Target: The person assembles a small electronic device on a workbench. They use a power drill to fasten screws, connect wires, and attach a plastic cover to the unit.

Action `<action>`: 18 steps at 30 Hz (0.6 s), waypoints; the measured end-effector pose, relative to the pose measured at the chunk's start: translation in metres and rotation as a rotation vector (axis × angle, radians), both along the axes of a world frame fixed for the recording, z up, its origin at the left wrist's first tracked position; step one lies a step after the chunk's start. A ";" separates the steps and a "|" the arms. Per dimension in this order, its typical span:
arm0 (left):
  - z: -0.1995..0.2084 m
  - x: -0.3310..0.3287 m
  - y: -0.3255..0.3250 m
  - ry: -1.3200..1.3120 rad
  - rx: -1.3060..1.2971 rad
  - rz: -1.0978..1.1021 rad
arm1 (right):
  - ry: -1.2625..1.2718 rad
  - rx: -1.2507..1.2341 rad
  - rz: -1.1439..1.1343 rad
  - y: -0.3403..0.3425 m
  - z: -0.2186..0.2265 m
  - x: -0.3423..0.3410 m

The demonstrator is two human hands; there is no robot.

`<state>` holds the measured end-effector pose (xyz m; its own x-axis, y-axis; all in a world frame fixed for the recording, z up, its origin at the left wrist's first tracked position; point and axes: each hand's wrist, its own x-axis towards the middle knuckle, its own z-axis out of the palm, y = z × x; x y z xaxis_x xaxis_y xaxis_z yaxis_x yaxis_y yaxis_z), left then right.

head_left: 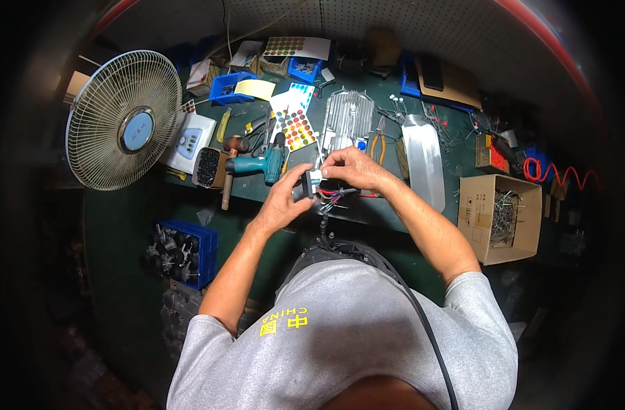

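My left hand [281,199] grips a small black block with a white face [316,175], thumb and fingers at its edges. My right hand [355,169] is closed in a pinch at the white side of that block; what lies between its fingertips is hidden. Red, blue and dark wires [334,197] spread just below the right hand, and a black cable [323,229] hangs from them past the bench edge. Beyond the hands lies a finned metal housing [350,117]. To its right are orange-handled pliers [377,145] and a smooth silver metal cover [425,160].
A teal power drill [258,164] and a hammer [228,181] lie left of my hands. Farther left stands a fan [125,123]. A cardboard box of metal parts [498,217] is at right; a blue crate [202,249] sits lower left. Sticker sheets [295,126] cover the back middle.
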<state>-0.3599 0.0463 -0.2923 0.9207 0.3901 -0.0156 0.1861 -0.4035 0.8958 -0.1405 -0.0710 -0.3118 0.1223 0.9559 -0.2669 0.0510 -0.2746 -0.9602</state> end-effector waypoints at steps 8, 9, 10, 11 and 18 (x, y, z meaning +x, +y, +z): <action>0.004 0.004 -0.006 0.031 0.008 -0.028 | 0.073 -0.064 -0.002 -0.004 0.010 0.002; 0.005 0.005 -0.007 0.040 -0.033 -0.026 | 0.088 -0.074 -0.011 -0.004 0.010 0.001; 0.005 0.006 -0.007 0.048 -0.075 -0.029 | 0.104 -0.084 -0.023 -0.004 0.009 0.000; 0.005 0.007 -0.007 0.047 -0.042 -0.043 | 0.119 -0.094 -0.036 -0.005 0.008 -0.001; 0.021 0.014 -0.011 0.021 0.217 -0.142 | 0.284 -0.090 -0.080 -0.022 0.009 -0.005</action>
